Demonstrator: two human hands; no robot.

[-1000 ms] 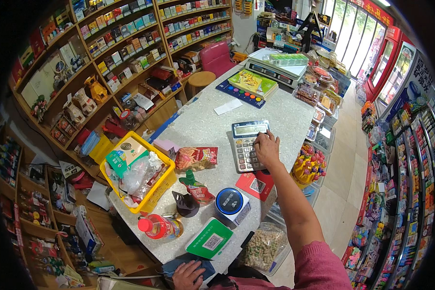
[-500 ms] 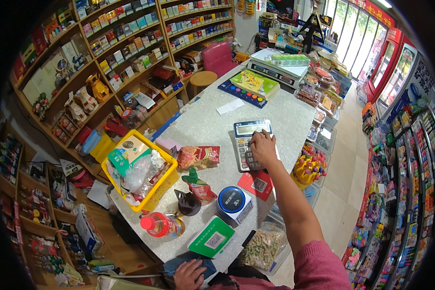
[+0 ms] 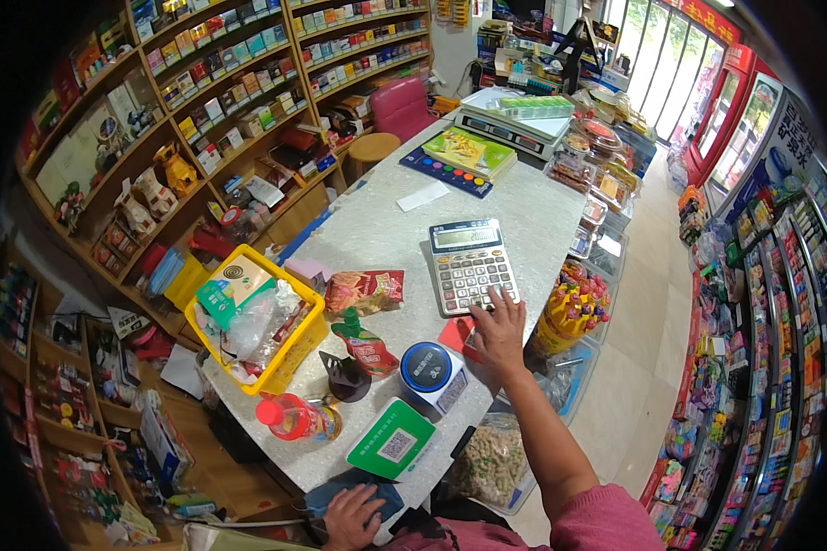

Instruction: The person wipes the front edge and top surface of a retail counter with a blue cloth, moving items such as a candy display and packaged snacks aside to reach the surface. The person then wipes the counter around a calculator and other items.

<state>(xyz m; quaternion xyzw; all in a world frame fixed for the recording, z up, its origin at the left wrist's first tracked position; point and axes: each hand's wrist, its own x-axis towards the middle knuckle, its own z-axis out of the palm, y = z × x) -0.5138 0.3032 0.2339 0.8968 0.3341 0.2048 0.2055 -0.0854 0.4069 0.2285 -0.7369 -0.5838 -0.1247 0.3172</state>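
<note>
A grey calculator (image 3: 446, 280) with a lit display lies in the middle of the pale speckled counter (image 3: 368, 216). My right hand (image 3: 500, 336) is at its lower edge, fingers spread, with fingertips over or on the bottom keys; it holds nothing. Partly under that hand is a red card (image 3: 452, 332). My left hand (image 3: 351, 519) rests flat, fingers apart, on a dark blue cloth-like item (image 3: 393, 502) at the counter's near edge. Just beyond stands a green sign with a square code (image 3: 369, 452), beside a white box with a round blue top (image 3: 426, 367).
Left on the counter are a yellow basket (image 3: 292, 360), a red snack bag (image 3: 368, 290), a green-and-red pouch (image 3: 366, 350), a dark cup (image 3: 347, 382) and a red-capped bottle (image 3: 296, 419). Farther back lie books (image 3: 469, 151) and a scale (image 3: 515, 129). Shelves flank both sides.
My right hand has drawn back from the calculator's upper keys to its bottom row, uncovering the display and most keys. The left hand stays on the blue item. The whole view has shifted slightly.
</note>
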